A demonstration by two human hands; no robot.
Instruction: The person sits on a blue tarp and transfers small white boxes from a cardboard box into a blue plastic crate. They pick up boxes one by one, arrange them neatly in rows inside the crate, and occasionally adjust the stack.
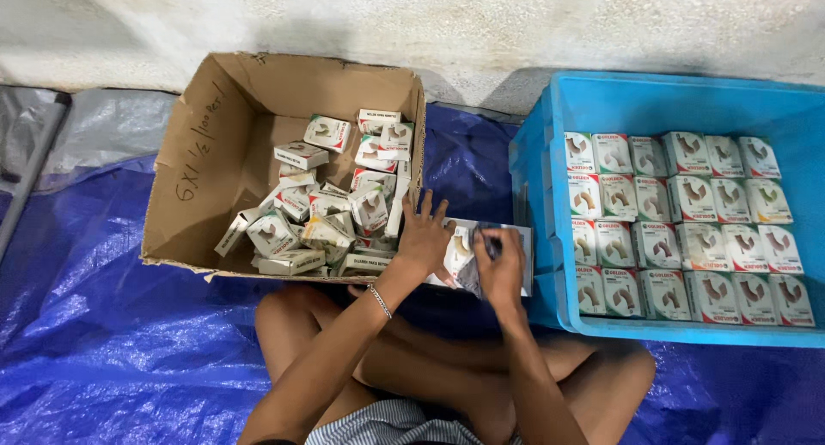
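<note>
The person is sitting cross-legged on a blue tarp (103, 325), working between a cardboard box (219, 153) and a blue crate (550, 110). Taking the crate as landmark: just to its left, the left hand (423, 239) is lying flat with fingers spread, pressing down a white sheet (524, 239) and small packets (458, 254) and gripping nothing. The right hand (500, 269), nearer the crate, is curled closed around a dark marker (490, 239), its tip seemingly down on the sheet. Further left, the cardboard box is holding a loose heap of small white cartons (326, 209); inside the crate, matching cartons (687, 222) are standing in tidy rows. Doing this well probably means keeping the flat palm steady so the sheet is not sliding under the marker.
</note>
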